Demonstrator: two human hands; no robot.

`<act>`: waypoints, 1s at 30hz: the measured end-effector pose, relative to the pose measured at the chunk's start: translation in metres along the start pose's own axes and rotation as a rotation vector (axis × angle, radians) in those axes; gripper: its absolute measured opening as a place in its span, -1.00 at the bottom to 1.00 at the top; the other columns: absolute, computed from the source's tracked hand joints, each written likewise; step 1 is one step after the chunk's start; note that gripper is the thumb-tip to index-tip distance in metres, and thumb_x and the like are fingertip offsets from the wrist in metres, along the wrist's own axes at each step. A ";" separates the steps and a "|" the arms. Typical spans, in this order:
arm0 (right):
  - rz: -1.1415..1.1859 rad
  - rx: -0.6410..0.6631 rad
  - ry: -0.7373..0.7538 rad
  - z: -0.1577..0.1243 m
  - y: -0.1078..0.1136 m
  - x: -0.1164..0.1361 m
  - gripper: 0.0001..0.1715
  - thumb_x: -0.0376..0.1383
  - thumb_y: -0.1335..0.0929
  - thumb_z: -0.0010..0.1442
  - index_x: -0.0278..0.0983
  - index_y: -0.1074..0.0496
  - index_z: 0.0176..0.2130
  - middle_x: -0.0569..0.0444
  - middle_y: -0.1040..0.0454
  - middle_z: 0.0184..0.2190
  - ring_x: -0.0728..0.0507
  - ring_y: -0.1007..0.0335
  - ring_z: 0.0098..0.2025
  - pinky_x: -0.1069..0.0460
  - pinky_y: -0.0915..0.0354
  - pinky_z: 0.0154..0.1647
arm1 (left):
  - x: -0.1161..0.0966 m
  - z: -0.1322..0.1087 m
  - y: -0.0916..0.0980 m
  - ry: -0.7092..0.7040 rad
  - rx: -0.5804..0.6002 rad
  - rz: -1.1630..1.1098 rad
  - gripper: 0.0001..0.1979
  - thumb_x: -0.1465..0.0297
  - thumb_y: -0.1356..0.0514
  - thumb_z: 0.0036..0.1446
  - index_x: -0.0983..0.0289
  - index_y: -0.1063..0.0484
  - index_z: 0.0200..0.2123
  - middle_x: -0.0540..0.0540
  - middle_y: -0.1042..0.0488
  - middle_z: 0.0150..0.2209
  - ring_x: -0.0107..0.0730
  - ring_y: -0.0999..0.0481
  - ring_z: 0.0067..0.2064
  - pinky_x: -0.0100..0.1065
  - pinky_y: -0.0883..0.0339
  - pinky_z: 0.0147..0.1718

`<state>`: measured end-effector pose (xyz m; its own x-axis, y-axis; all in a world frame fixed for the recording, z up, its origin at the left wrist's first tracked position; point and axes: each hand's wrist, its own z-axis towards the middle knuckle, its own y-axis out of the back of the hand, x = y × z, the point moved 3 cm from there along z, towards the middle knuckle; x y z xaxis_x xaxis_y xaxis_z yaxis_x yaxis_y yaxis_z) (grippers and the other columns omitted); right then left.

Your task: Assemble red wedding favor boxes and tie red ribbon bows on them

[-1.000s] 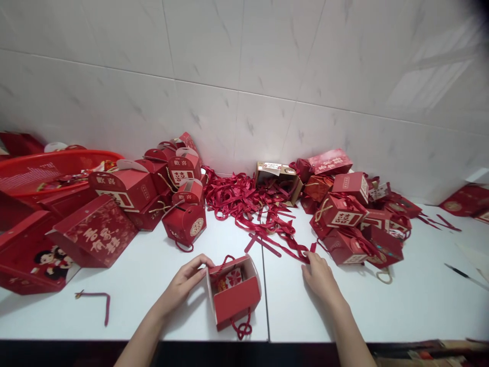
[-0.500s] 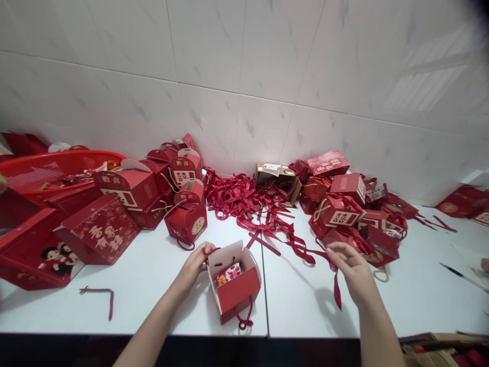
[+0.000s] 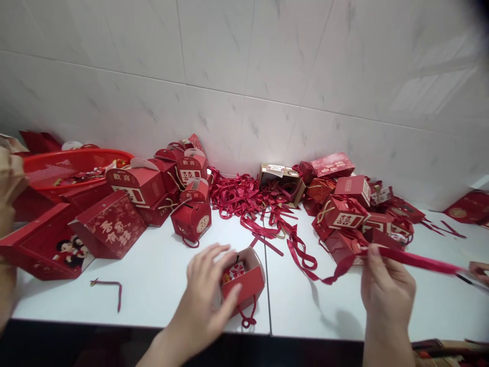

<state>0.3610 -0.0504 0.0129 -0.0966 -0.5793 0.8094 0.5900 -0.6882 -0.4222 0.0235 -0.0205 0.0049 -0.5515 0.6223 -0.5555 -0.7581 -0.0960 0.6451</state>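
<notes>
In front of me stands a small red gift box (image 3: 244,289) with its top open, a wrapped sweet (image 3: 234,273) showing inside and a red cord handle (image 3: 248,315) hanging at the front. My left hand (image 3: 208,290) is at the box's left side, its fingers apart; whether they touch the box I cannot tell. To the right, my right hand (image 3: 385,285) pinches a dark red ribbon (image 3: 344,266) between thumb and fingers. One end stretches off to the right, blurred, and the other trails left toward the ribbon heap.
A heap of red ribbons (image 3: 235,196) lies by the wall. Red boxes stand at left (image 3: 141,183) and right (image 3: 346,216), beside a red basket (image 3: 76,165) of sweets. Other people's hands show at far left (image 3: 9,178) and far right (image 3: 479,270). A twisted tie (image 3: 114,283) lies at front left.
My left hand has let go of the box's cord and opened beside the box. My right hand has moved right, drawing the ribbon along. Another person's hand has come in at far left.
</notes>
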 end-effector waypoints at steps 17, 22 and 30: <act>-0.027 0.618 -0.746 -0.075 -0.033 -0.049 -0.52 0.00 -0.34 0.13 -0.31 -0.34 -0.58 0.31 0.02 -0.78 0.12 0.23 -0.70 0.16 0.21 -0.69 | 0.000 0.014 -0.055 0.003 0.225 0.016 -0.32 0.61 0.07 0.15 0.25 0.12 0.34 0.24 -0.47 -0.05 -0.17 -0.47 -0.03 -0.02 -0.37 0.00; -0.143 0.775 -0.690 -0.096 -0.040 -0.042 -0.61 -0.02 -0.41 0.10 -0.32 -0.48 -0.37 0.11 -0.37 -0.57 0.04 -0.15 -0.59 0.11 -0.09 -0.55 | 0.011 0.021 -0.039 0.042 0.364 -0.158 -0.44 0.51 0.03 0.21 0.19 -0.05 0.28 0.18 -0.48 -0.08 -0.22 -0.47 -0.04 -0.15 -0.38 -0.02; -0.047 0.735 -0.848 -0.134 -0.045 -0.043 -0.60 -0.02 -0.44 0.04 -0.33 -0.44 -0.46 0.27 -0.08 -0.70 0.10 0.15 -0.63 0.13 0.19 -0.62 | 0.023 0.030 -0.026 0.042 0.414 -0.279 -0.51 0.49 -0.07 0.15 0.17 -0.23 0.17 0.12 -0.51 -0.06 -0.26 -0.50 -0.04 -0.26 -0.35 -0.01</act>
<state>0.2308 -0.0533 -0.0575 0.2805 0.1181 0.9526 0.9568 -0.1141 -0.2676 0.0411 0.0196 -0.0085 -0.3678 0.5475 -0.7516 -0.6814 0.3913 0.6185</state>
